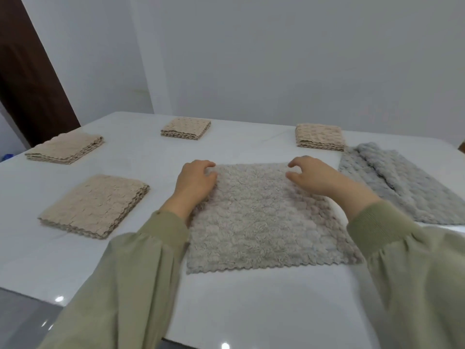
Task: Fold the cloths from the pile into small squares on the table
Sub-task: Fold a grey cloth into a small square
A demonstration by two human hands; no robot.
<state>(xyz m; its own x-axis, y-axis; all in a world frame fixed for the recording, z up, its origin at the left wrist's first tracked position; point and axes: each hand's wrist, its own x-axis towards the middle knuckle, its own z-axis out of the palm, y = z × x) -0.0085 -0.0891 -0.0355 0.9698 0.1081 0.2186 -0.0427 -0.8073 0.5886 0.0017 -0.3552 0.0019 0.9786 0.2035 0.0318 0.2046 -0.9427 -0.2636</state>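
A fuzzy grey-beige cloth (261, 217) lies spread flat on the white table (251, 306) in front of me. My left hand (195, 182) is at its far left corner, with fingers and thumb curled onto the edge and pinching it. My right hand (317, 176) is over the far right corner, its fingers bent and a gap showing between thumb and fingertips. A pile of grey cloths (402, 182) lies to the right, partly rumpled.
Four folded beige squares sit on the table: near left (97, 205), far left (64, 148), far middle (186, 128) and far right (319, 137). A white wall stands behind the table, and a dark door (27, 79) is at the left.
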